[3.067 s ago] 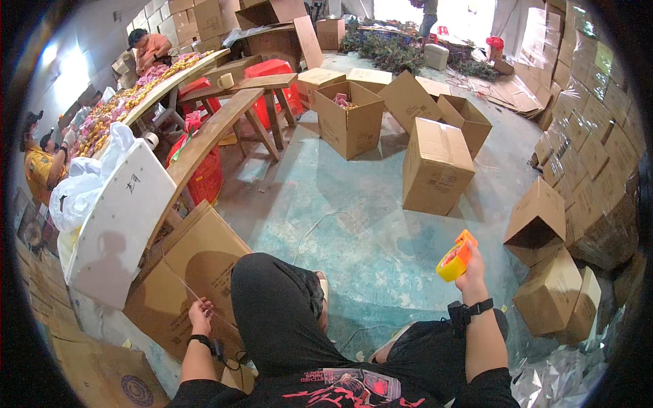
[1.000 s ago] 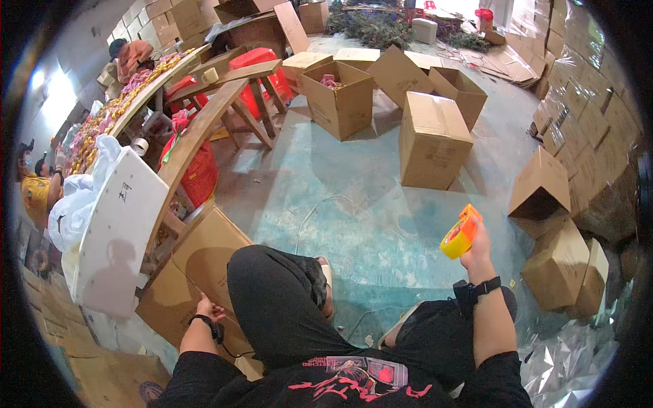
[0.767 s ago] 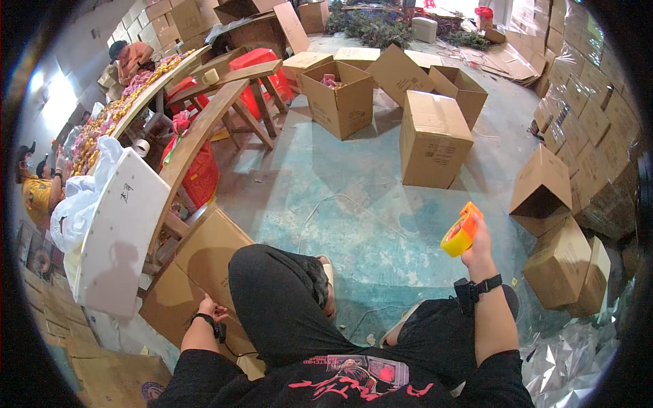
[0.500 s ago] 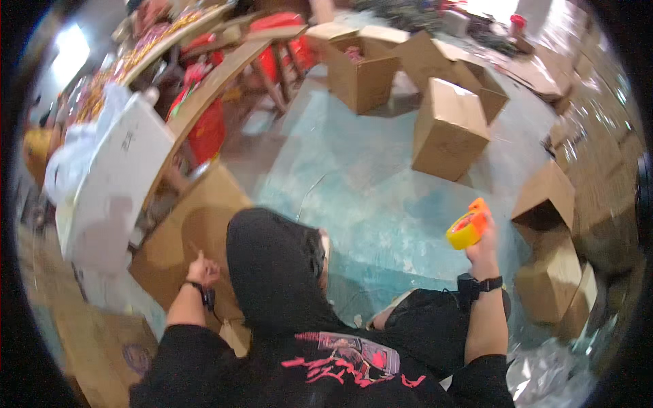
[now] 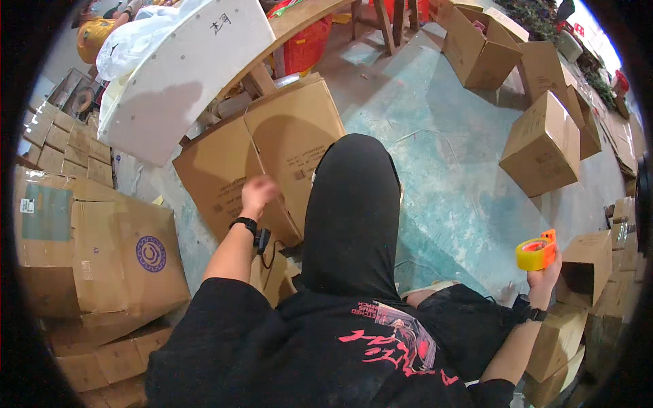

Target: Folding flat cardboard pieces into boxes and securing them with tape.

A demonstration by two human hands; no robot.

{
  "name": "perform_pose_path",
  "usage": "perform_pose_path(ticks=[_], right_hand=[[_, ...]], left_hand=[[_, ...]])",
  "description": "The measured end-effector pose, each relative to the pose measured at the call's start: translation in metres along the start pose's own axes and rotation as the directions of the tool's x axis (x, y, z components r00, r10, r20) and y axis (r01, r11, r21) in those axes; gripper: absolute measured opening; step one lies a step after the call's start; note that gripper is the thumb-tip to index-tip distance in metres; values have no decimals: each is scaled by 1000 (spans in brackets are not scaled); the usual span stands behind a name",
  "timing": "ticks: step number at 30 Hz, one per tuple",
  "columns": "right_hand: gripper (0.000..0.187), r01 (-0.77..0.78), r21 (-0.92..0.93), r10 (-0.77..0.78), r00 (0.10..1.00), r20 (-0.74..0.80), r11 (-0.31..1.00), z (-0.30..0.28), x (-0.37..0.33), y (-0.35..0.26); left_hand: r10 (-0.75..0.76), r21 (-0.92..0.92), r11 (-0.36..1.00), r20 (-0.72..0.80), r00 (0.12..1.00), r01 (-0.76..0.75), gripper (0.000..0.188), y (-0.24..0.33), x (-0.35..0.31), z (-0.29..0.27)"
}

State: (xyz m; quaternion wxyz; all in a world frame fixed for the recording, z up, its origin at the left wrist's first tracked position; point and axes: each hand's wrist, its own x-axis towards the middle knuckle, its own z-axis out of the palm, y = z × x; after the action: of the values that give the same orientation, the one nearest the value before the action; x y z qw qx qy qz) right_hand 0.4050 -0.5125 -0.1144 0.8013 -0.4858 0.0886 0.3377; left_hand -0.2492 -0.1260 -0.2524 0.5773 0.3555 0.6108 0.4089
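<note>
Right grip (image 5: pixel 546 272): wrapped round the orange-and-yellow tape dispenser (image 5: pixel 536 254), held out at the person's right
Left grip (image 5: pixel 259 194): blurred over the flattened cartons (image 5: pixel 296 146); contact or hold cannot be told
Cardboard handling: probably best to pinch the flattened cartons by an outer edge, tape dispenser kept well clear
Floor (image 5: pixel 442 204): blue-green, worn, patchy
Room: white panel (image 5: pixel 170 102) beyond the flattened cartons, large box (image 5: pixel 115 255) at left, open carton (image 5: pixel 589 247) far right

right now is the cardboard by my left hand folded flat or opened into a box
Folded flat: the cardboard shows thin layered edges along its top, no cavity.
</note>
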Motion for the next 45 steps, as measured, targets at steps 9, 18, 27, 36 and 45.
perform_pose_path(ticks=[9, 18, 27, 36, 45], right_hand=[[37, 11, -32, -10, 1000, 9, 999, -11, 5, 1], [38, 5, -23, -4, 998, 65, 1000, -9, 5, 2], [38, -1, 17, 0, 998, 69, 1000, -16, 8, -2], [36, 14, -27, -13, 999, 33, 1000, -13, 5, -2], [38, 5, 5, -4, 1000, -9, 1000, -9, 5, -2]], left_hand=[[-96, 19, 995, 77, 992, 94, 20, 0, 4, -11], [-163, -156, 970, 142, 976, 185, 22, 10, 8, -24], [-135, 143, 983, 113, 984, 118, 25, 20, 13, -20], [-206, 274, 951, 221, 953, 142, 28, 39, 13, -8], [-201, 192, 970, 295, 934, 148, 37, 33, 16, -11]])
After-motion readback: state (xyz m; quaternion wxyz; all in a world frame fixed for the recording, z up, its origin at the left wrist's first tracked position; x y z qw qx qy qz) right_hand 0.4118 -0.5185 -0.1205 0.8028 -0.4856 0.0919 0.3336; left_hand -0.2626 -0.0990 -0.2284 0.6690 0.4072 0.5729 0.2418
